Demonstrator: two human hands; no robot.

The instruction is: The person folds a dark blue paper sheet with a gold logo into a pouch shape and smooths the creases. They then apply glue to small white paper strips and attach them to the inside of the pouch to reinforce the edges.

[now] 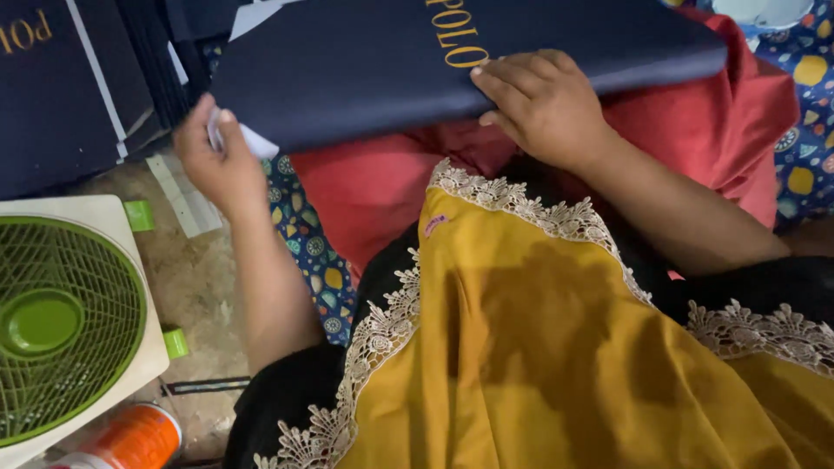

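A flat navy-blue card sheet (365,61) with gold lettering lies across my lap on red cloth (695,122). My right hand (543,104) presses down on its near edge, fingers curled over the card. My left hand (217,148) pinches the sheet's left corner, where a white strip shows between the fingers. A yellow headscarf with cream lace trim (556,347) hangs below my arms and hides my lap.
A stack of more navy sheets (61,87) sits at the upper left. A white and green fan (61,321) lies on the floor at the left, with an orange can (135,439) below it. Patterned blue fabric (313,260) covers the floor.
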